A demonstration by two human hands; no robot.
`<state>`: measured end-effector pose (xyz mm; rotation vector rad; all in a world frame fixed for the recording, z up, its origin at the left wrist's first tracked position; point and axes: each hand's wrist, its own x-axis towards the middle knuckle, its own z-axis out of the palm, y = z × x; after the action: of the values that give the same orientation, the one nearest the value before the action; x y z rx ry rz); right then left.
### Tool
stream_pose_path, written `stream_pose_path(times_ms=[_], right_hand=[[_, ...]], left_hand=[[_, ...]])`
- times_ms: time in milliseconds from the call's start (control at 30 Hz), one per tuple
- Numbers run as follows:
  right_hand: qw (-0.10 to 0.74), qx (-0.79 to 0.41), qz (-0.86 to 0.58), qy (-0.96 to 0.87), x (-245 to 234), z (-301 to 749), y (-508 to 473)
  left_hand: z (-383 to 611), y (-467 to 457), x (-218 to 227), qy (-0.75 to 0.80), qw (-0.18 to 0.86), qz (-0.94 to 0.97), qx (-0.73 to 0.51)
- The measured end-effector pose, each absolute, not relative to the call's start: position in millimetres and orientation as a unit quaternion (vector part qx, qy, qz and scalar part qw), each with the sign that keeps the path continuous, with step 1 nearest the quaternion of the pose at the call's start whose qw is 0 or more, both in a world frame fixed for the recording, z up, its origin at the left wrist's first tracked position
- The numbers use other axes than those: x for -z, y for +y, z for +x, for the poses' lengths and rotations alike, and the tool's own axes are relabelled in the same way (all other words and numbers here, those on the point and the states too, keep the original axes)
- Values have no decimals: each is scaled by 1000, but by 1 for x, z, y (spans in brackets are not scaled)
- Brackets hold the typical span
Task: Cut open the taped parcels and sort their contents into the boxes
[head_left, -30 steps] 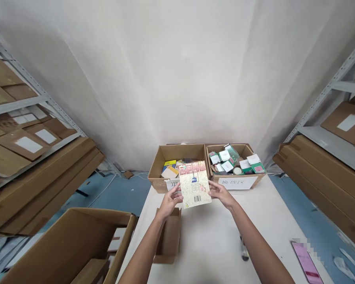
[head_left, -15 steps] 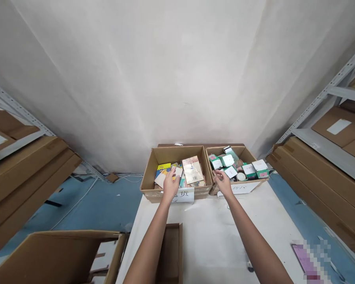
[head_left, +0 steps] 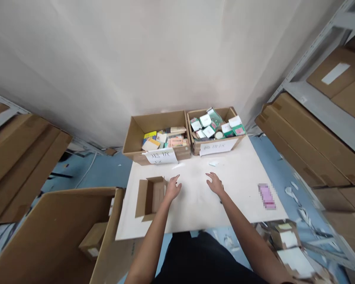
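Observation:
My left hand (head_left: 173, 188) hovers over the white table (head_left: 195, 213) with its fingers apart and nothing in them. Right beside it is a small cardboard box (head_left: 142, 197) with its flaps up. My right hand (head_left: 214, 184) is also open, fingers stretched forward above the tabletop. Beyond the hands stand two larger open cartons. The left carton (head_left: 130, 138) carries a handwritten paper label (head_left: 162, 156) and holds several small packets and booklets (head_left: 165, 139). Green and white small boxes (head_left: 205, 120) fill the right carton (head_left: 196, 148), which also bears a label (head_left: 219, 146).
A pink, blurred-out flat object (head_left: 266, 196) lies at the table's right. A deep carton (head_left: 56, 213) with a small box (head_left: 94, 240) inside stands at the left. Shelves (head_left: 307, 94) with cartons flank both sides. Scraps and boxes (head_left: 288, 238) lie at lower right.
Both hands have drawn back from the two cartons to above the table. My view has tilted down, bringing the small flapped box fully into sight. The pale booklet no longer lies on top in the left carton.

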<state>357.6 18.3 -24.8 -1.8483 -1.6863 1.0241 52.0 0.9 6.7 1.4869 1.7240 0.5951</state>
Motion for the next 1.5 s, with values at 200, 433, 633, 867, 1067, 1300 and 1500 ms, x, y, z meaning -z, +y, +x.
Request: stream_pose_path(times_ms=[200, 433, 633, 867, 1067, 1300, 1500], right_hand=[[9, -406, -671, -621, 86, 366, -57], [-86, -382, -677, -623, 129, 368, -111], [72, -481, -682, -546, 125, 339, -109], [376, -614, -614, -322, 85, 283, -101], [470, -609, -549, -328, 24, 239, -86], [427, -359, -592, -581, -24, 131, -72], [165, -310, -597, -721, -2, 28, -80]], left_hand=[[107, -58, 71, 702, 415, 579, 16], [127, -122, 121, 724, 414, 545, 88], [142, -129, 132, 672, 440, 594, -54], [158, -130, 92, 532, 478, 652, -254], [100, -153, 24, 485, 458, 661, -344], [-68, -160, -9, 633, 239, 675, -294], [-127, -166, 22, 664, 274, 683, -134]])
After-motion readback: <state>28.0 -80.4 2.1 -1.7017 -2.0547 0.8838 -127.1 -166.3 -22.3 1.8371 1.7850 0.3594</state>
